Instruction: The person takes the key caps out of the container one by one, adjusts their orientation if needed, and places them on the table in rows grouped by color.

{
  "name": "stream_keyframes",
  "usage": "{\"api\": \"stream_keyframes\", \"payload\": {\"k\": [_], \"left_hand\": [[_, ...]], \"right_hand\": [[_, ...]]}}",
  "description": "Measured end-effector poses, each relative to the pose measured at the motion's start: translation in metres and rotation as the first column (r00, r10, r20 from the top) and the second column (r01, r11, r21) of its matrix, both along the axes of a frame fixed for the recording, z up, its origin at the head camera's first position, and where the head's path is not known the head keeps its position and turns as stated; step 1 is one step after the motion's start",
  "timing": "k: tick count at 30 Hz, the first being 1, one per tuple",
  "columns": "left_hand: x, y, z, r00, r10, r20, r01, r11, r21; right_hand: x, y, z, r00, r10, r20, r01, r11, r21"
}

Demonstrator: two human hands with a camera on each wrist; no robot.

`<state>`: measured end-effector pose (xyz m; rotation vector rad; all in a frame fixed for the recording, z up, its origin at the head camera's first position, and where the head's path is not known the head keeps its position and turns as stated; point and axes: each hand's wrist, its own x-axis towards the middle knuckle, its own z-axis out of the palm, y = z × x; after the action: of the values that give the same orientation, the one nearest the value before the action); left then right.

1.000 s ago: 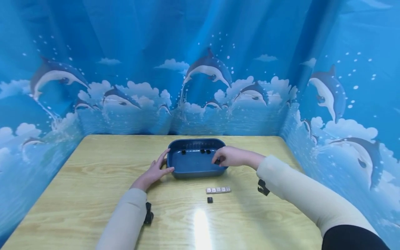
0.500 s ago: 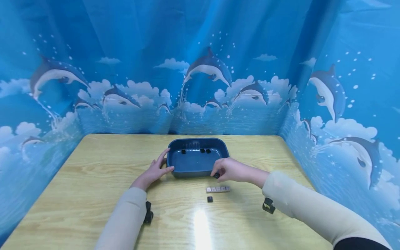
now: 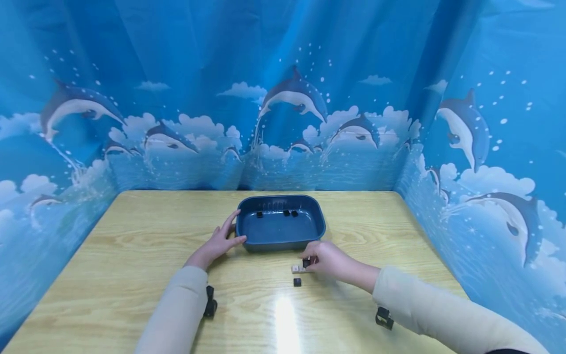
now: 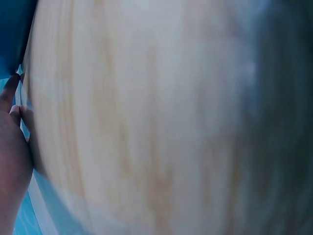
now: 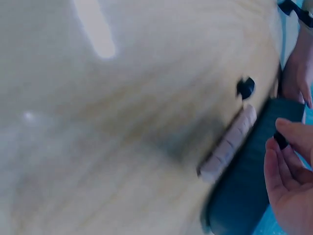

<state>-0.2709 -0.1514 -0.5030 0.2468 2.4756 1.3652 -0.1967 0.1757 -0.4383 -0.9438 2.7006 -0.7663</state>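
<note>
My right hand pinches a small black keycap between thumb and fingertips, over the row of white keycaps. The hand covers most of that row in the head view; in the right wrist view the white keycaps stand side by side in a line. Another black keycap lies on the table just in front of the row. My left hand rests with spread fingers against the left end of a dark blue plastic basin. Inside the basin, 3 black keycaps lie along the far side.
The wood-grain table reaches back to a blue dolphin-print curtain, which also hangs along both sides. A bright light reflection shows near the front of the table. Black wrist-worn mounts hang below the sleeves.
My right hand has come out of the basin with a black keycap and moved toward me, over the white row. The left hand stays at the basin's left end.
</note>
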Motion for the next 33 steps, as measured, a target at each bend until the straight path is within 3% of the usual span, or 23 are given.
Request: {"api": "stream_keyframes", "payload": {"k": [6,14,21,28,33], "left_hand": [[0.0,0.0,-0.001,1.0,0.002,0.001,-0.002,1.0,0.0],[0.0,0.001,-0.001,1.0,0.006,-0.005,-0.006,1.0,-0.013],[-0.003,0.0,-0.005,1.0,0.005,-0.001,-0.005,1.0,-0.002],[-0.001,0.002,-0.003,0.999,0.025,0.04,-0.025,1.0,0.007],[-0.001,0.002,-0.002,0.999,0.027,0.034,-0.027,1.0,0.0]], "right_hand": [[0.015,-0.002,-0.012,0.999,-0.014,-0.05,0.014,1.0,0.003],[0.027,-0.006,-0.023,0.996,-0.051,-0.072,0.058,0.994,0.093],[0.029,-0.009,-0.028,0.993,-0.092,-0.076,0.102,0.985,0.137],[0.029,-0.01,-0.03,0.991,-0.086,-0.099,0.102,0.981,0.167],[0.029,-0.012,-0.03,0.99,-0.091,-0.103,0.109,0.977,0.182]]}}
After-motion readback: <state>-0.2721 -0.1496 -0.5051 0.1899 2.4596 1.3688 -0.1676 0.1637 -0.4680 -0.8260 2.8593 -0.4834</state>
